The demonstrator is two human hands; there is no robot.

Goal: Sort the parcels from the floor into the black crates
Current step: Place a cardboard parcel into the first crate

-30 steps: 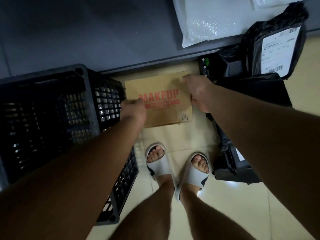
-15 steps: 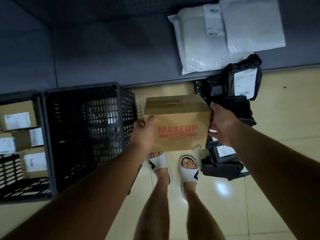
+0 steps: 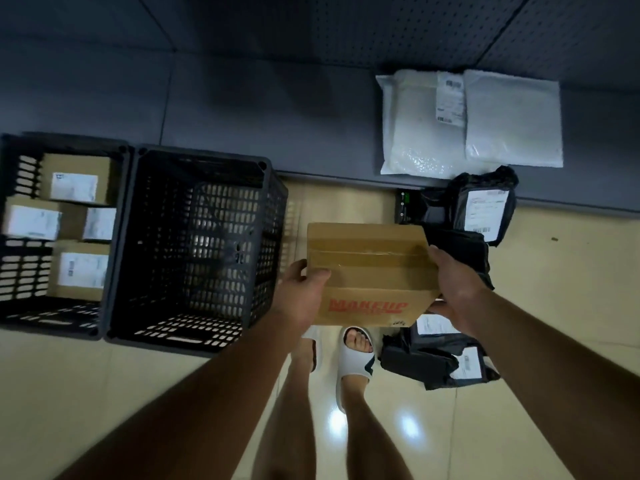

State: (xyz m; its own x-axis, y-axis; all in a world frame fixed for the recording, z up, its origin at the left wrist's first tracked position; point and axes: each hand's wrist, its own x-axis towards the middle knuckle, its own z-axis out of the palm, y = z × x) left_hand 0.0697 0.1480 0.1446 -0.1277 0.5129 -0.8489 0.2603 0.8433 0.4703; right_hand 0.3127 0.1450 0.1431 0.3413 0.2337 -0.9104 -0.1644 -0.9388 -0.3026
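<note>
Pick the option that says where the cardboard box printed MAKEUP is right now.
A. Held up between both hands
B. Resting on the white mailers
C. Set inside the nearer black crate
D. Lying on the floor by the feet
A: the left hand grips the cardboard box at one end and the right hand at the other, above the floor and beside the empty crate.

A glossy beige tiled floor (image 3: 104,393) reflects two ceiling lights. White slide sandals (image 3: 355,362) are on the person's feet, and a dark grey perforated panel (image 3: 398,29) rises behind.
</note>
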